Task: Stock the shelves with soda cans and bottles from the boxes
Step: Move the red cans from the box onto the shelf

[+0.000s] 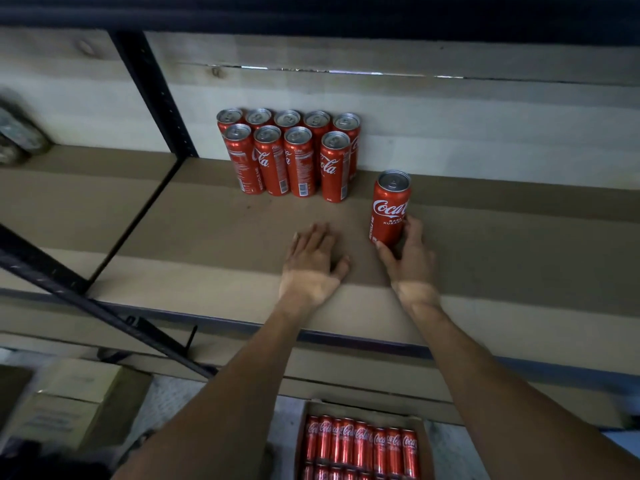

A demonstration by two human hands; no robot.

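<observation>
Single can [390, 209]: slim, red, Coca-Cola lettering, silver top, upright on the shelf [207, 220], to the right of the stocked cans, nearer the front edge and apart from them. Right hand [410, 258]: gripped the lower half of the single can, fingers [414, 230] curled round its right side, thumb against its left side near the base. Left hand [311, 261]: lay palm down on the shelf board, fingers straight and slightly spread, holding nothing; just left of the single can, not touching it. Stocked cans [289, 154]: nine of the same kind, upright, in two rows, five at the back against the wooden back wall [450, 109], four in front; packed close, the fourth front can standing slightly off from the third. Shelf: brown board with a dark metal front rail. Black upright post [152, 95]: stood left of the stocked cans, dividing this bay from the next. Black diagonal brace [86, 296]: crossed the lower left. Open box [426, 445]: sat below the shelf, between the two forearms, filled with rows of the same red cans. Cardboard box [69, 400]: closed, lower left, blurred. Objects on the far-left shelf: too blurred to tell.
</observation>
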